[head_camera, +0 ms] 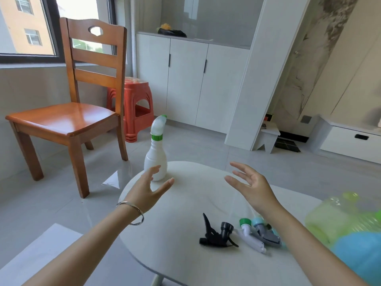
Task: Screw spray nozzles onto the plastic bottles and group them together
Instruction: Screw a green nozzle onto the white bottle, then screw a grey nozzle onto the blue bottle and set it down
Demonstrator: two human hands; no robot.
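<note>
A white bottle (156, 159) with a white and green spray nozzle (158, 126) on it stands upright at the far left edge of the white table (185, 254). My left hand (147, 188) hovers just in front of it, fingers spread, holding nothing. My right hand (250, 184) is raised over the table's middle, fingers straight and empty. Three loose nozzles lie near the front: a black nozzle (216, 234), a white and green nozzle (250, 236) and a grey and blue nozzle (266, 232). A green bottle (329, 217) and a blue bottle (358, 254) lie blurred at the right edge.
A wooden chair (68, 120) stands left of the table, with a stack of red stools (134, 108) behind it. White cabinets (189, 79) line the far wall. Grey tiled floor surrounds the table.
</note>
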